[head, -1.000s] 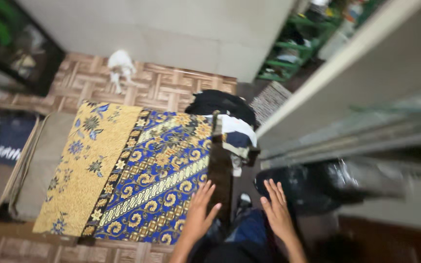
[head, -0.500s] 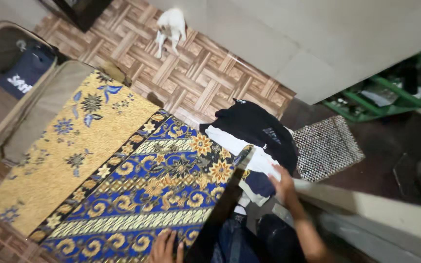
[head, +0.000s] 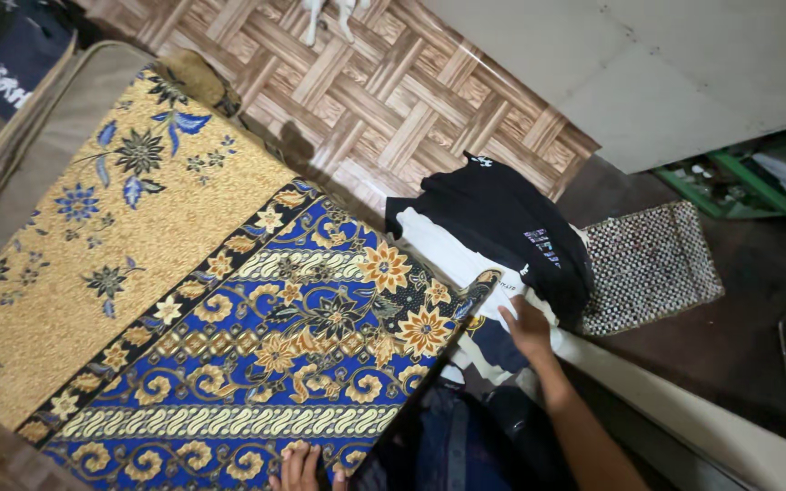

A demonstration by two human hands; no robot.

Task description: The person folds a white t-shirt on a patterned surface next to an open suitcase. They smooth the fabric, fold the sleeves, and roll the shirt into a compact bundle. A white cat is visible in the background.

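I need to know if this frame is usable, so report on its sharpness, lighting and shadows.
Head view: mostly sharp, the patterned cloth and parquet floor crisp; lighting dim and warm, darkest at lower right beside the woven mat; soft shadows fall on the floor past the cloth's far edge; the left hand is cut by the bottom edge; the right hand on the clothes pile is clear.
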